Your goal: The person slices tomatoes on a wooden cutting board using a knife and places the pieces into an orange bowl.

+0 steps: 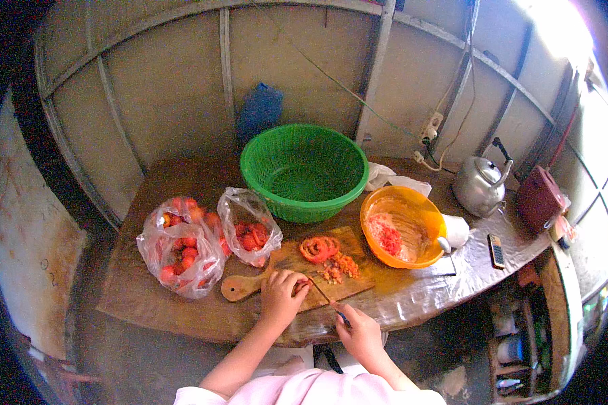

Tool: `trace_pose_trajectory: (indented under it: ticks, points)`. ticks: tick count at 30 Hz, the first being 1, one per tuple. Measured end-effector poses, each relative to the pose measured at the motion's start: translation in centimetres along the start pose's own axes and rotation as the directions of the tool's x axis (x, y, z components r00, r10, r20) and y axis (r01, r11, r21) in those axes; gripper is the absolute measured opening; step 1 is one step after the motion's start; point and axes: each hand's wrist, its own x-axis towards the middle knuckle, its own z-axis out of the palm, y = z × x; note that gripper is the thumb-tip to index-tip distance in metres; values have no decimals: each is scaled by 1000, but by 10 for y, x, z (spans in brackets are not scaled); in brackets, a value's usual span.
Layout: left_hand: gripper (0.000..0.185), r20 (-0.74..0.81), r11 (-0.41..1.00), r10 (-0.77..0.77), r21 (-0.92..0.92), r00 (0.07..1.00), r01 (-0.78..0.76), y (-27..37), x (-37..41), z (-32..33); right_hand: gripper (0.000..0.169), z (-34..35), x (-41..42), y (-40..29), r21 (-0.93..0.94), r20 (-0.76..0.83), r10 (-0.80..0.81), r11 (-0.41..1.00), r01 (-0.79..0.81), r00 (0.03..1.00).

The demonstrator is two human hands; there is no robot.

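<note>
On the table in front of me lies a wooden cutting board (290,259) with its round handle to the left. My right hand (355,324) grips a knife (322,290) by its dark handle, the blade pointing up and left over the board. Beside the blade, my left hand (286,293) has its fingers curled down on a small red piece, mostly hidden, which looks like tomato. Tomato slices (319,249) are stacked towards the board's far side. A heap of diced tomato (341,268) sits just beyond the knife.
Clear plastic bags of tomatoes (186,253) and of cut red pieces (251,234) stand left. A green plastic basket (304,202) is behind the board. Rightward are an orange bowl (420,223) with chopped red food, a metal kettle (479,185), and a mobile phone (496,251) near the edge.
</note>
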Motion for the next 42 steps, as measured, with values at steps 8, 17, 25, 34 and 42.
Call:
trace_pose_trajectory:
  ticks: [8,17,25,34,42]
  points:
    - [22,-5,999,29,-36,1000,-29,3,1,-4,30,11,12,-8,-11,-27,-22,1000,22,999]
    - [22,-42,999,44,0,998,-44,-3,-1,1,31,2,11,-10,132,-22,6,991,-3,1000]
    - [21,-44,999,31,-24,999,-32,-4,-1,4,31,-11,2,-3,193,43,171,965,-176,984]
    - [21,-41,998,55,13,998,-55,-6,-3,2,33,4,-1,-6,61,-18,37,997,-36,999]
    - [21,-27,999,34,4,999,-34,-3,-2,1,35,-3,-7,-19,-113,-34,-23,993,19,999]
